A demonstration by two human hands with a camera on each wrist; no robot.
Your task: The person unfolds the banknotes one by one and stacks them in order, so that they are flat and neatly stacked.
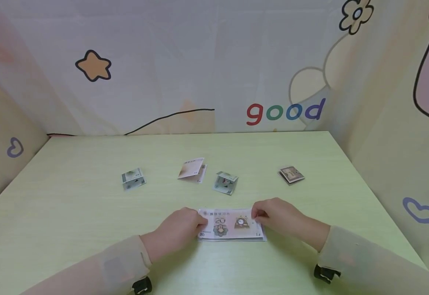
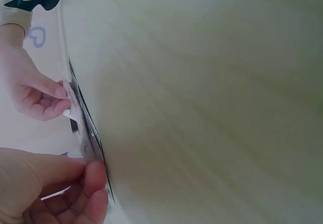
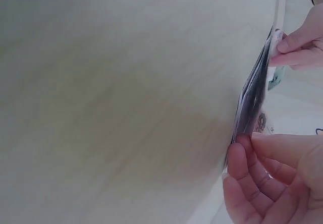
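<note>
A pinkish play banknote (image 1: 233,224) marked 20 lies flat-on to the head view, on top of other notes whose edges show along its lower side. My left hand (image 1: 179,229) pinches its left end between thumb and fingers. At the opposite end, my right hand (image 1: 278,215) pinches the right edge the same way. Seen side-on in the right wrist view, the notes form a thin stack (image 3: 251,100) with small gaps between layers. The left wrist view also shows the stack's edge (image 2: 90,125) close to the tabletop.
Behind the hands, several folded notes lie on the pale table (image 1: 71,221): a greenish one (image 1: 133,179) at left, a pink one (image 1: 192,169), another greenish one (image 1: 225,183) and a brownish one (image 1: 292,175) at right. A printed backdrop (image 1: 170,61) stands along the table's far edge.
</note>
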